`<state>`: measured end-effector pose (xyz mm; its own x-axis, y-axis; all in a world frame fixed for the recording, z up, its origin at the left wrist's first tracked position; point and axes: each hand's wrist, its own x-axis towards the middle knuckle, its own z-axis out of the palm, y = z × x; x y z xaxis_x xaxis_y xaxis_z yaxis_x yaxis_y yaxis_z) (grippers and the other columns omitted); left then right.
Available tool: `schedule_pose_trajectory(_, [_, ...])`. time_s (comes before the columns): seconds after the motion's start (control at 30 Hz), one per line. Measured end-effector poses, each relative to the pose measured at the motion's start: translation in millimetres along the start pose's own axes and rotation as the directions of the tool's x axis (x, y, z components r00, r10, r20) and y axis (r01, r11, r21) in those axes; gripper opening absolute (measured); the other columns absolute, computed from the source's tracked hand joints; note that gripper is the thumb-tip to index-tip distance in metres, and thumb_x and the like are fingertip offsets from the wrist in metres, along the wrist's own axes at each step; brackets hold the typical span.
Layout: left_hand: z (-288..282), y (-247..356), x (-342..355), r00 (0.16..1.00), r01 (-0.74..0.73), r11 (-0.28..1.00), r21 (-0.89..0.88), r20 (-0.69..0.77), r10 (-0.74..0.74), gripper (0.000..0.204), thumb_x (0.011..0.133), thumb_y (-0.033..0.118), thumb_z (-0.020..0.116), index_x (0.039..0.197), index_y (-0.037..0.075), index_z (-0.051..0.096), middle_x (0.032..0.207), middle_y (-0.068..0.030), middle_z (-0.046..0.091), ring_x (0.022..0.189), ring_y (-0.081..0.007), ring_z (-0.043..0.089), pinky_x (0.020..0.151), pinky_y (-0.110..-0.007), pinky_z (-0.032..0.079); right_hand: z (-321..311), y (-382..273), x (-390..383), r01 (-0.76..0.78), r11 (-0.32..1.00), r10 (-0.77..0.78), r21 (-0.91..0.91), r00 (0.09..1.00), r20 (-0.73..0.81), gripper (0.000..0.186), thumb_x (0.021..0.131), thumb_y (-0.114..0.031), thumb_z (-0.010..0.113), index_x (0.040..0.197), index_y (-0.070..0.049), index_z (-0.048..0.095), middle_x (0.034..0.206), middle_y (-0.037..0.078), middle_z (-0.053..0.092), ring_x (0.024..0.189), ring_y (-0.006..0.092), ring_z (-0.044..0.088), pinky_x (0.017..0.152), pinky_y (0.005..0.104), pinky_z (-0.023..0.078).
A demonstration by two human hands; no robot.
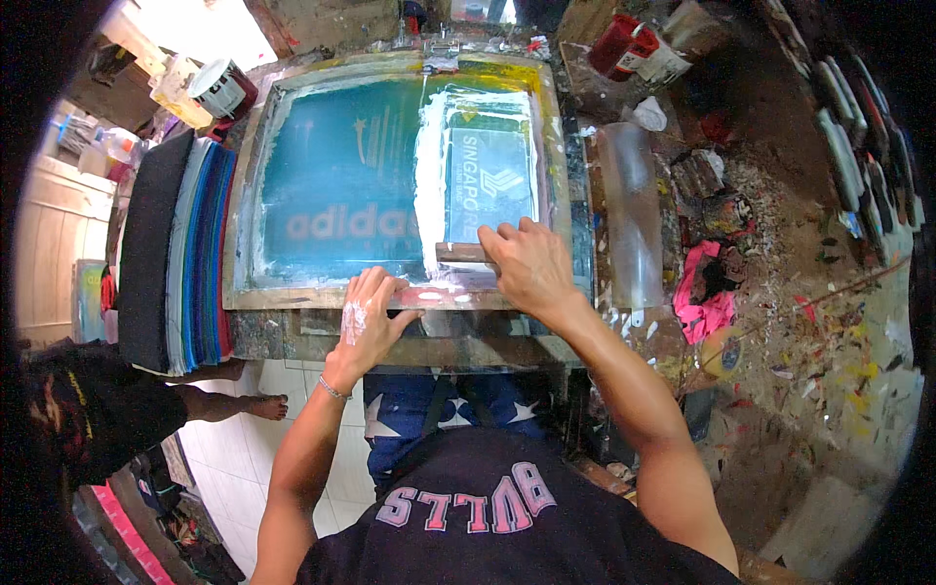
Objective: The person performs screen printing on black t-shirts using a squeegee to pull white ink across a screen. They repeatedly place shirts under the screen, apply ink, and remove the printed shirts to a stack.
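Observation:
A screen-printing frame (243,200) with wooden rails lies on the work table, its teal mesh (327,161) stretched inside. White ink (428,185) is smeared around a lettered stencil panel on the mesh's right side. At the near end of that panel, my right hand (531,265) grips a squeegee (460,253) with a wooden handle; its lower edge is hidden. My left hand (363,312) holds the near rail, fingers over the top and thumb apart along the front edge. White ink streaks the back of this hand.
Left of the frame stands a stack of folded dark fabric (156,244). Paint tins (222,90) sit behind it, and a red container (624,47) is at the far right. A clear cylinder (632,210) and a pink cloth (700,297) lie to the right. Someone's bare foot (263,408) shows at lower left.

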<state>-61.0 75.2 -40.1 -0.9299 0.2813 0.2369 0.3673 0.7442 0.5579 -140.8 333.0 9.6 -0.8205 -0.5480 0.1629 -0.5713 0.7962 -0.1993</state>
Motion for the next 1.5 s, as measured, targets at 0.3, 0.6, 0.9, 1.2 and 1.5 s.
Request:
schedule_pose_trajectory(0.3, [-24,19,12,0.997,-0.076,0.994,0.079,-0.004,0.076,0.038,0.075,0.02,0.083,0.101,0.001,0.063,0.096,-0.0127,0.056,0.097,-0.0332,0.055,0.087,-0.043,0.043,-23,-12,-10,0.036,0.994,-0.052,-0.098,0.986,-0.16,0.025,0.081,-0.021,0.067,0.099,-0.006,0.059,0.101,0.014,0.061,0.101,0.0333,0.058,0.091,0.0506,0.041])
schedule_pose_trajectory(0.6, [-158,65,108,0.981,-0.192,0.981,0.039,0.025,0.191,0.038,0.081,0.037,0.079,0.09,0.0,0.071,0.086,-0.0159,0.064,0.082,-0.0317,0.063,0.074,-0.042,0.049,-131,-31,25,-0.03,0.955,-0.105,-0.296,0.897,-0.429,0.036,0.082,-0.037,0.069,0.095,-0.005,0.058,0.09,0.016,0.058,0.09,0.0339,0.059,0.08,0.0476,0.047])
schedule_pose_trajectory(0.9, [-160,89,145,0.622,-0.268,0.898,0.349,-0.65,0.438,0.026,0.079,0.028,0.083,0.085,0.005,0.072,0.083,-0.009,0.069,0.076,-0.0247,0.063,0.068,-0.038,0.049,-251,-9,135,-0.144,0.963,0.036,-0.227,0.906,-0.421,0.063,0.097,-0.063,0.048,0.068,-0.009,0.059,0.061,0.003,0.053,0.053,0.0165,0.047,0.05,0.0368,0.041])
schedule_pose_trajectory(1.2, [56,14,60,0.935,-0.323,0.943,0.085,0.183,0.304,0.028,0.084,0.028,0.073,0.102,0.006,0.071,0.115,-0.0143,0.064,0.113,-0.0372,0.058,0.095,-0.05,0.049,-292,7,195,-0.219,0.963,0.143,-0.159,0.911,-0.388,0.086,0.094,-0.075,0.039,0.061,-0.001,0.065,0.061,0.019,0.061,0.063,0.0299,0.06,0.07,0.0476,0.05])
schedule_pose_trajectory(1.5, [18,28,33,0.912,-0.405,0.906,0.126,0.121,0.391,0.024,0.081,0.014,0.064,0.104,0.005,0.068,0.096,-0.0102,0.061,0.097,-0.0276,0.062,0.08,-0.039,0.05,-291,36,191,-0.204,0.966,0.126,-0.159,0.908,-0.399,0.075,0.099,-0.064,0.039,0.085,0.003,0.069,0.073,0.02,0.065,0.073,0.0288,0.063,0.077,0.0436,0.05])
